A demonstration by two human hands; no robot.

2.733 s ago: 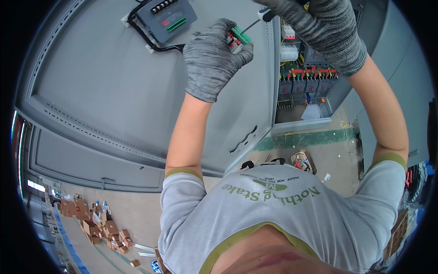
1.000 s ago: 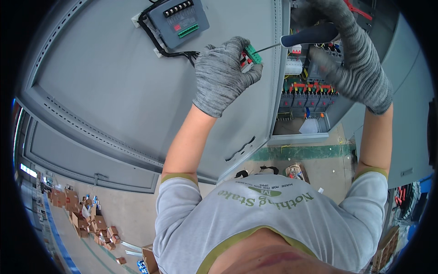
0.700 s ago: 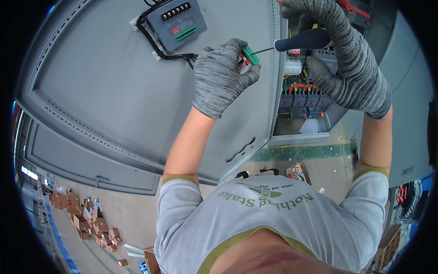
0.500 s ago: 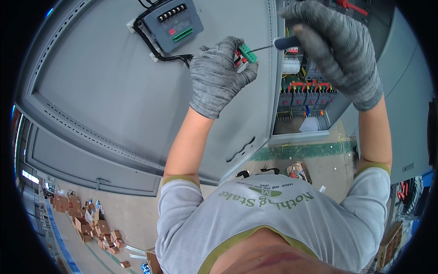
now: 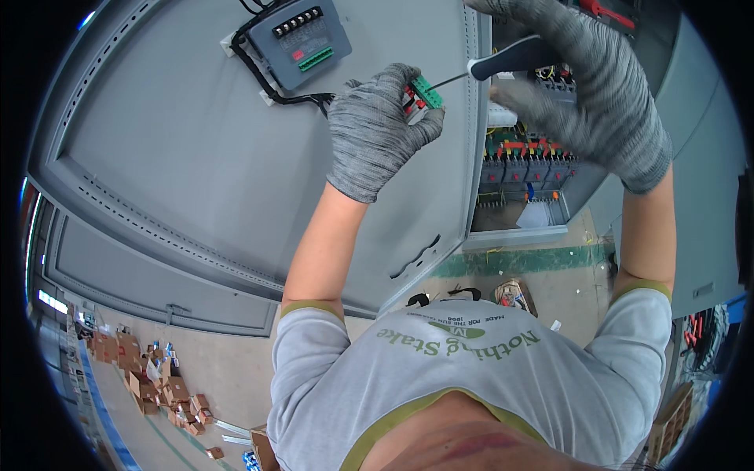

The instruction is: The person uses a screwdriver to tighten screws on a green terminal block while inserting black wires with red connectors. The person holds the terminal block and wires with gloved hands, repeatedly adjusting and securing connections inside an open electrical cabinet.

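Note:
My left hand (image 5: pixel 373 133), in a grey knitted glove, pinches a green plug-in terminal block (image 5: pixel 426 92) between thumb and fingers. Small red and white pieces show beside the block, partly covered by the glove. My right hand (image 5: pixel 609 102), gloved alike, has a screwdriver (image 5: pixel 506 60) with a dark handle. The handle's end lies against the palm, while the fingers and thumb stand loosely apart around it. Its thin shaft reaches left to the terminal block; the tip's exact seat is too small to tell. A black wire bundle (image 5: pixel 255 74) runs toward my left hand.
A grey meter module (image 5: pixel 298 45) with a green socket is mounted on the grey cabinet door (image 5: pixel 196 165). Right of it, the open cabinet holds a row of breakers (image 5: pixel 534 169) and wiring. Cardboard boxes (image 5: pixel 177 390) lie on the floor at lower left.
My right hand's fingers and thumb have spread farther apart, exposing more of the screwdriver handle. The hand has shifted slightly right. My left hand and the terminal block have hardly moved.

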